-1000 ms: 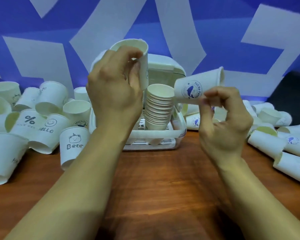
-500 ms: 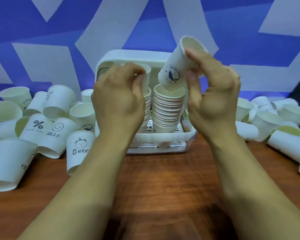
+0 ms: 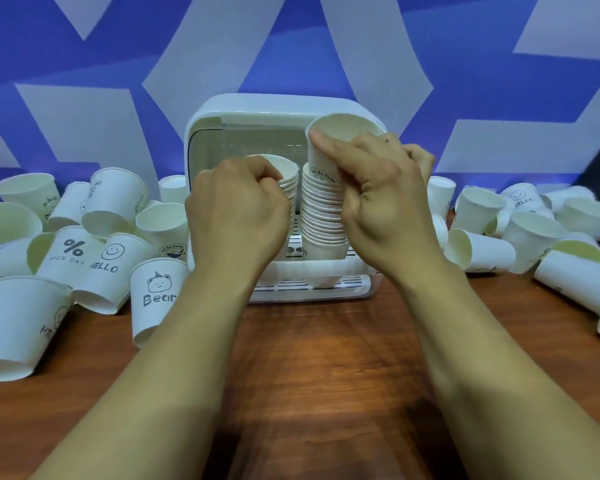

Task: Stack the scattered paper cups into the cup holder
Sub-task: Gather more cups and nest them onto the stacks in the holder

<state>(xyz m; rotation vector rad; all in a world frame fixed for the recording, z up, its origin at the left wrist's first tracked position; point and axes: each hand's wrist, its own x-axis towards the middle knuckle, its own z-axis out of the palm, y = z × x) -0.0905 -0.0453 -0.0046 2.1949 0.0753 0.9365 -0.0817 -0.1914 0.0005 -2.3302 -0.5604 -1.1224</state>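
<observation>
Right hand [image 3: 378,202] seats cup [image 3: 326,150] on right stack [image 3: 323,220]

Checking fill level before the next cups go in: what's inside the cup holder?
Inside the cup holder stand two nested cup stacks: the left stack under the left hand, the right stack with the right hand seating a cup on top. Both hands hide the stacks' outer sides.

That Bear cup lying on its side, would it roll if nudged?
Probably: the Bear cup lies on its side on smooth wood table, so it would likely roll in a curve, being tapered. Thin paper suggests it is light and easily crushed.
</observation>
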